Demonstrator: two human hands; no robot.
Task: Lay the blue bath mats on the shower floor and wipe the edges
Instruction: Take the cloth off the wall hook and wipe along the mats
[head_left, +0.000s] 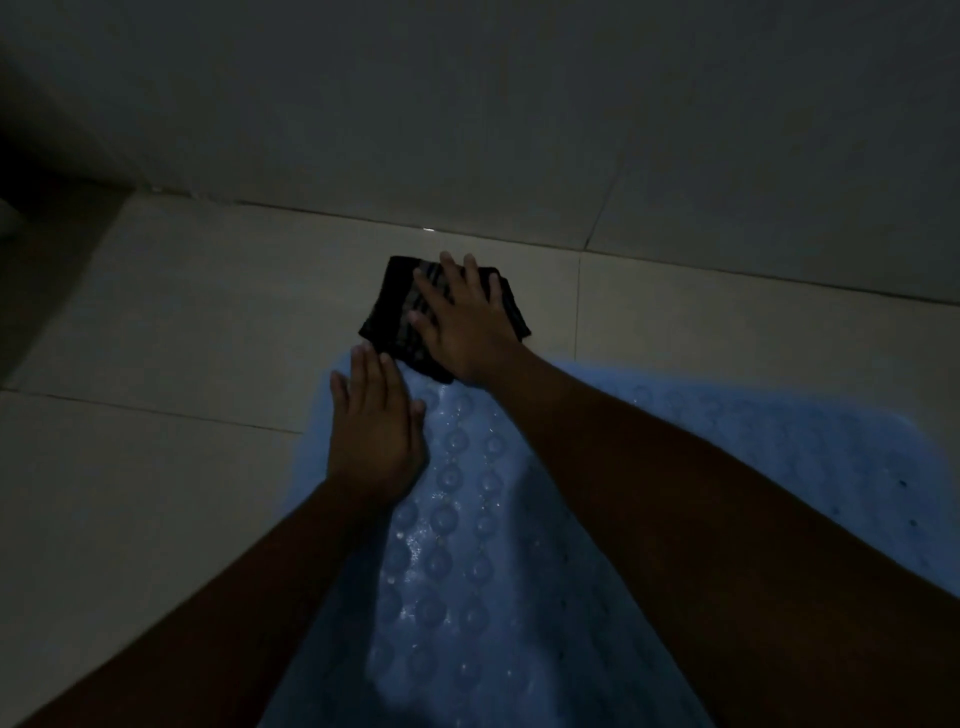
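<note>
While the light is staying dim, both hands are working low over the floor (156, 322), arms reaching forward from the bottom of the view. The right hand (467, 332) is lying flat, fingers spread, palm down on the cloth (395, 317), a dark folded piece that is sitting on the pale tiles and just overlapping the far edge of the mat (457, 519). That hand is pressing rather than gripping, fingers wide open. The left hand (376, 436) is resting open too, fingers together and pointing forward, sitting on the mat's left far corner, its fingertips just beside the cloth. The blue mat is lying on the floor under both forearms, bumps and wet glints showing across it, spreading off to the right and down out of view. Beyond the cloth, the wall (519, 104) is meeting the floor close by
</note>
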